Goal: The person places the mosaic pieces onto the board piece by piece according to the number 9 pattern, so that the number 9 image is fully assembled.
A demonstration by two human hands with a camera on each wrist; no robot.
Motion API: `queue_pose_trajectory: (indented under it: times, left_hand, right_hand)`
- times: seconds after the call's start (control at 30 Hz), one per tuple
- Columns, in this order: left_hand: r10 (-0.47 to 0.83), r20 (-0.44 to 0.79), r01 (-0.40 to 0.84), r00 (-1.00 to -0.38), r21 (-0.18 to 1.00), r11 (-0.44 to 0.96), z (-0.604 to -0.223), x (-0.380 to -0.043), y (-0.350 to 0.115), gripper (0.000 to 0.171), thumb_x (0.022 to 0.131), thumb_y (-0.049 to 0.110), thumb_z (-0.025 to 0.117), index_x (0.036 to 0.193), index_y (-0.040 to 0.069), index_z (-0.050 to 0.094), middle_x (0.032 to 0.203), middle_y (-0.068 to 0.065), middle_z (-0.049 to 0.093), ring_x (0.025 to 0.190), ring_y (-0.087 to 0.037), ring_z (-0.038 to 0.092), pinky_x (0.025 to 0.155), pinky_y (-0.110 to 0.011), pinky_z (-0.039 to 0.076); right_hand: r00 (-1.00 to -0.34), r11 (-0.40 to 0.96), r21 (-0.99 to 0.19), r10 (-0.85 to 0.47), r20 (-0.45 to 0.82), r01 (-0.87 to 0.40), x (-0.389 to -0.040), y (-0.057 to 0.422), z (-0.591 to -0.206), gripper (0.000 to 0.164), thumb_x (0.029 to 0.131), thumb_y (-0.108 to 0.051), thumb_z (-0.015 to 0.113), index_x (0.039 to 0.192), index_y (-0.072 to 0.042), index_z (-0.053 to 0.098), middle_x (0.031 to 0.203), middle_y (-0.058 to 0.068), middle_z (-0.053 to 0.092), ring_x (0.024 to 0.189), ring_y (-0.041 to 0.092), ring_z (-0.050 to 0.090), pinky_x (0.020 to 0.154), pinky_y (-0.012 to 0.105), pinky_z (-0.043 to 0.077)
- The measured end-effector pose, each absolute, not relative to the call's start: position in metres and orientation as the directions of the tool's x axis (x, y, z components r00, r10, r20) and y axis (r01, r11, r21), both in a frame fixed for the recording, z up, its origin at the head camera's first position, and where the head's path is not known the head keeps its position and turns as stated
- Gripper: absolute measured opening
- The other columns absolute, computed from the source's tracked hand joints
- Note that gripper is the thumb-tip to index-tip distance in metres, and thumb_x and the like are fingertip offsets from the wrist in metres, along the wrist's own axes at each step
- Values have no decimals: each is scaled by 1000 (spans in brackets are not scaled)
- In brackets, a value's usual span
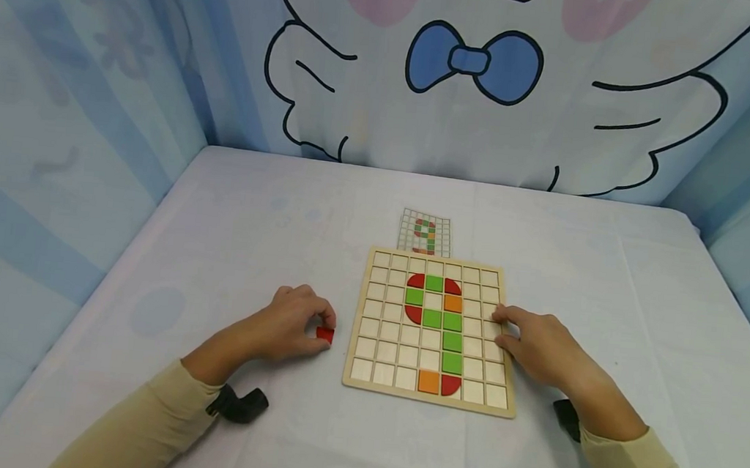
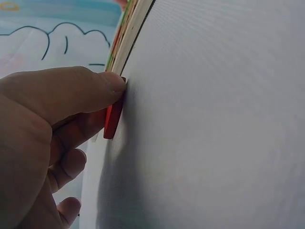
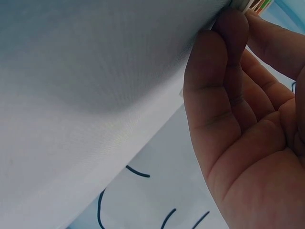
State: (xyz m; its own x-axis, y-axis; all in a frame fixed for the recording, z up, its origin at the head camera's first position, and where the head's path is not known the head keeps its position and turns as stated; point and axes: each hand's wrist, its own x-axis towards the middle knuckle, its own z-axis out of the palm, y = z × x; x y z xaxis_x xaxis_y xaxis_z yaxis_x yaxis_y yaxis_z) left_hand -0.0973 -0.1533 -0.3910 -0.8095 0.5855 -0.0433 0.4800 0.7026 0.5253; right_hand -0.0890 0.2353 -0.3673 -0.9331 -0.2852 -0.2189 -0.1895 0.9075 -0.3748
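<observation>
My left hand (image 1: 288, 325) pinches a small red tile (image 1: 324, 334) between thumb and fingertips, left of the wooden grid board (image 1: 388, 331). Seen by the left wrist camera, the red tile (image 2: 113, 119) stands on edge close to the white cloth, partly covered by the thumb. On the board, red rounded tiles, green square tiles (image 1: 452, 341) and orange square tiles (image 1: 429, 381) form a figure like a 9. At the board's right edge my right hand (image 1: 541, 346) holds the rim with thumb and fingertips; the right wrist view shows the fingers (image 3: 209, 62) against that edge.
A pattern card (image 1: 442, 228) with a matching coloured figure lies behind the board, its near end covered by it. White cloth (image 1: 271, 211) covers the table. Printed curtains (image 1: 371, 116) hang at the back and sides. Black straps (image 1: 242, 406) sit at both wrists.
</observation>
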Motion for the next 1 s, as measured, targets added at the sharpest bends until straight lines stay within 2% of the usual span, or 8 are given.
queue_pose_trajectory:
  times: [0.3,1.0]
  left_hand:
    - [602,-9,509,-798,524,683,-387,-97,-150,16,83,16,80,91,18,67,85,15,58,92,-14,49,92,-49,31]
    - [659,23,570,-752,524,633,-381,-97,-122,15,83,19,80,90,19,66,84,15,56,92,-12,47,92,-47,30]
  right_hand:
    - [-935,901,-386,-292,-199,-199,-87,233,-366,36,96,-14,65,130,-2,61,135,25,58,116,44,58,91,57,45]
    - [-934,906,-377,-286,-215,-191,-89,236,-368,37,96,-15,65,130,-2,61,134,26,58,112,42,59,88,57,46]
